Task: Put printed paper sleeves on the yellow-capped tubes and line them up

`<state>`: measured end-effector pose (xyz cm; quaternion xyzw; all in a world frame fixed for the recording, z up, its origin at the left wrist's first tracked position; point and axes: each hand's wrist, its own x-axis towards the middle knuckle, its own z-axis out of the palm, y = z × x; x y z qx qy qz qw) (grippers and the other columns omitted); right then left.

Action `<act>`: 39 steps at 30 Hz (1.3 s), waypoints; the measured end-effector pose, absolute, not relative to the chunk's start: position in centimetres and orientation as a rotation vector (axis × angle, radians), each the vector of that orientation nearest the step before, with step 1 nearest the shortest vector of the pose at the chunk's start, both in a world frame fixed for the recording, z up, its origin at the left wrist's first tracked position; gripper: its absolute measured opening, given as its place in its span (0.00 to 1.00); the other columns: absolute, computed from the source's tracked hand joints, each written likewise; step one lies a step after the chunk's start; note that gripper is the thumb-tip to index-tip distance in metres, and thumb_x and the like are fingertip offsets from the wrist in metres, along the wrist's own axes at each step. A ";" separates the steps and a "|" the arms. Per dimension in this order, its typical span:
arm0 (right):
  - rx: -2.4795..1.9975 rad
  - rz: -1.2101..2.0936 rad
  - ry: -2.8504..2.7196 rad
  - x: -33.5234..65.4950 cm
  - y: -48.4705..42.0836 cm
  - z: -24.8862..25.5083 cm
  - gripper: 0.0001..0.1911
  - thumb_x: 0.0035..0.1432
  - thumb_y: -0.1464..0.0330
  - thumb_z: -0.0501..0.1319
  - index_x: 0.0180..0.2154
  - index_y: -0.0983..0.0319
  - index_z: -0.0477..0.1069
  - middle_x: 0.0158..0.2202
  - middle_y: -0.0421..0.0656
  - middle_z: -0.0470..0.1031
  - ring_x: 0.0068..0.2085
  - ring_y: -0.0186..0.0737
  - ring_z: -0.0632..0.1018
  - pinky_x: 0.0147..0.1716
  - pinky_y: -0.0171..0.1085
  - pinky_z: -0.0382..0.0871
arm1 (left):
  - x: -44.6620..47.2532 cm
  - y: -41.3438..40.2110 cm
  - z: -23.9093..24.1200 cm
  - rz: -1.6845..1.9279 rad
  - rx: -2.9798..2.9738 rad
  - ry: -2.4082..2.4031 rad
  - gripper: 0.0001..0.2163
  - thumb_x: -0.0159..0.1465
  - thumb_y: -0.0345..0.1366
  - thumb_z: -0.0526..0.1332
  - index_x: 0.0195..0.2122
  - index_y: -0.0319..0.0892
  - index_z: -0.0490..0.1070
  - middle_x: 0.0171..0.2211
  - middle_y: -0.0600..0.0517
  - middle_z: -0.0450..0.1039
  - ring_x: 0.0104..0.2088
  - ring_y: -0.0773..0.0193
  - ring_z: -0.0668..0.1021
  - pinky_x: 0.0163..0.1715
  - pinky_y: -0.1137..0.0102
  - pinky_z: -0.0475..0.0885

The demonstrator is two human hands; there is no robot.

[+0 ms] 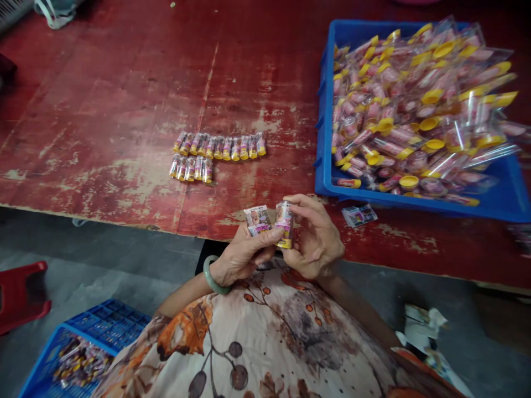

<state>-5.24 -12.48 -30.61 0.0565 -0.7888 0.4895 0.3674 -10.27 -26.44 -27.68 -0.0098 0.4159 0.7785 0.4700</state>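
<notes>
The small tube [284, 228] with a yellow end is up in the person's two hands, to the left of the blue tray [324, 110] and nearer the person's body. The right hand [317, 237] is loosely bent and holds the tube, with fingertips by its top and thumb near its yellow end. The left hand [244, 253] is closed more, pinching a printed packet [257, 219], its thumb against the tube.
</notes>
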 end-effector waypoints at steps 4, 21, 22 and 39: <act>0.165 1.405 -1.946 -5.3 -12.6 -30.6 0.21 0.62 0.60 0.54 0.55 0.57 0.66 0.53 0.50 0.70 0.52 0.54 0.74 0.44 0.55 0.75 | -10.3 -26.4 -27.6 1.915 -0.033 0.933 0.13 0.57 0.41 0.69 0.33 0.38 0.70 0.23 0.58 0.66 0.13 0.82 0.54 0.12 0.78 0.46; 0.142 1.676 -1.735 -5.4 -13.3 -30.9 0.22 0.63 0.50 0.54 0.51 0.56 0.68 0.53 0.50 0.71 0.54 0.53 0.73 0.49 0.55 0.72 | -9.0 -26.1 -27.6 1.942 -0.110 0.996 0.18 0.50 0.41 0.74 0.35 0.37 0.71 0.24 0.58 0.66 0.15 0.82 0.55 0.12 0.79 0.48; 0.152 1.698 -1.729 -5.4 -13.3 -31.0 0.22 0.62 0.51 0.55 0.51 0.56 0.68 0.53 0.50 0.71 0.55 0.53 0.73 0.50 0.54 0.72 | -9.0 -26.1 -27.7 1.949 -0.109 0.994 0.17 0.51 0.40 0.74 0.35 0.37 0.71 0.24 0.58 0.66 0.15 0.82 0.55 0.12 0.79 0.49; 0.255 1.711 -1.744 -5.6 -13.0 -30.1 0.23 0.55 0.65 0.65 0.53 0.55 0.68 0.57 0.50 0.69 0.58 0.53 0.71 0.52 0.55 0.71 | -9.2 -26.2 -27.3 1.972 -0.076 1.031 0.16 0.51 0.40 0.73 0.35 0.39 0.72 0.24 0.59 0.65 0.15 0.81 0.54 0.13 0.78 0.49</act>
